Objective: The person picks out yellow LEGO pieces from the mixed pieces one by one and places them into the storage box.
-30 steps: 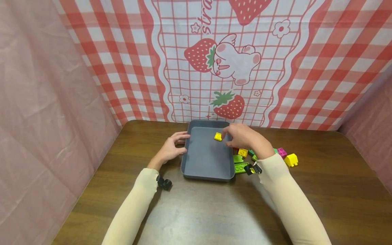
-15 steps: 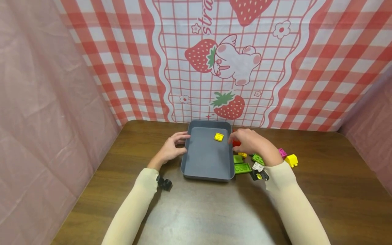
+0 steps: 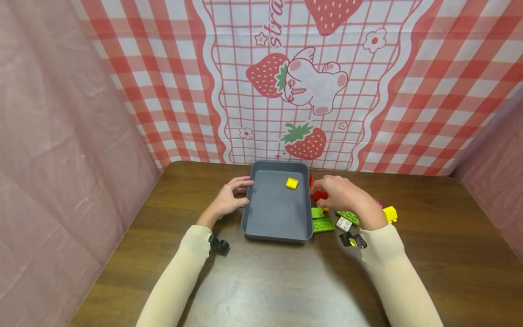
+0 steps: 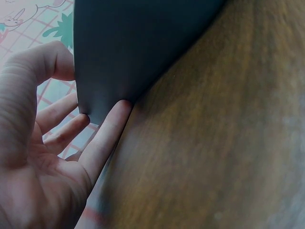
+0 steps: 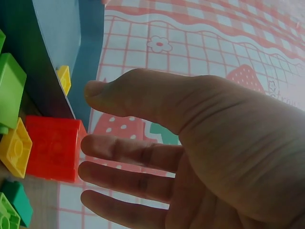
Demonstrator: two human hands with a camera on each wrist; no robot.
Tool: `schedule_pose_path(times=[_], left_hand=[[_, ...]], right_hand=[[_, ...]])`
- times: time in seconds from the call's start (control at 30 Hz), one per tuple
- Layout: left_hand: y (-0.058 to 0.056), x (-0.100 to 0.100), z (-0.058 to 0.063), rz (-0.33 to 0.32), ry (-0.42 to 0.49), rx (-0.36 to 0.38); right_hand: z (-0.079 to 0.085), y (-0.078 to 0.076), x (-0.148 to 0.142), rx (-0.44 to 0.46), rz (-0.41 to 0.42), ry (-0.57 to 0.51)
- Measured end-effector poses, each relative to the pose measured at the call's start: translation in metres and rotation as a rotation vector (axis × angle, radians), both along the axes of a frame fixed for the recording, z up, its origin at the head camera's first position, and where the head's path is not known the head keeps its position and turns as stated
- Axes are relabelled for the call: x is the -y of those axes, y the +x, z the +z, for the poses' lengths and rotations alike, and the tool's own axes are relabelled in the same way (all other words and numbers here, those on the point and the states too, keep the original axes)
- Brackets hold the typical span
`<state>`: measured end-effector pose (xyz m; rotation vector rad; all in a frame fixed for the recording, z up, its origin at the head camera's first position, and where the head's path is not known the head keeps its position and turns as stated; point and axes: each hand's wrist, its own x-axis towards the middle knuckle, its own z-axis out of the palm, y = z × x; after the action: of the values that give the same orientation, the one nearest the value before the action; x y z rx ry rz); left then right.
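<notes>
A grey tray lies on the table with a flat yellow toy brick inside, toward its far right. My left hand is at the tray's left side, its relaxed fingertips against the outer wall in the left wrist view. Just right of the tray, my right hand hovers with fingers extended and thumb apart, holding nothing. Its fingertips come right up to a red brick in the right wrist view. That brick stands close to the tray wall, partly covered by the hand in the head view.
Beside the tray's right wall lie green bricks. Further right are a white brick, a curved green piece and a yellow brick. A pink piece is mostly hidden behind the right wrist. A checkered strawberry cloth hangs behind the table.
My right hand has let go of the flat yellow brick in the tray and moved right, over the tray's edge to the red brick. The left hand has stayed in place.
</notes>
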<state>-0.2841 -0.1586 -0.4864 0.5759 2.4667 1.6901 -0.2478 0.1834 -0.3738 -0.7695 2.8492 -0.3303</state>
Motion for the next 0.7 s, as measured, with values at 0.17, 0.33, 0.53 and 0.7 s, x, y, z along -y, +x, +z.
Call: schedule_pose_path(times=[0.17, 0.33, 0.53, 0.7], left_hand=[[0.001, 0.0, 0.0, 0.002, 0.004, 0.008], [0.001, 0.0, 0.001, 0.001, 0.006, 0.012], [0.0, 0.0, 0.001, 0.003, -0.005, 0.003], [0.0, 0.0, 0.001, -0.001, -0.002, 0.003]], right_hand=[[0.0, 0.002, -0.005, 0.0, -0.025, -0.001], [-0.001, 0.003, -0.014, 0.014, -0.048, 0.016], [0.0, 0.003, -0.023, -0.012, -0.049, 0.027], [-0.002, 0.001, -0.025, 0.003, -0.031, 0.034]])
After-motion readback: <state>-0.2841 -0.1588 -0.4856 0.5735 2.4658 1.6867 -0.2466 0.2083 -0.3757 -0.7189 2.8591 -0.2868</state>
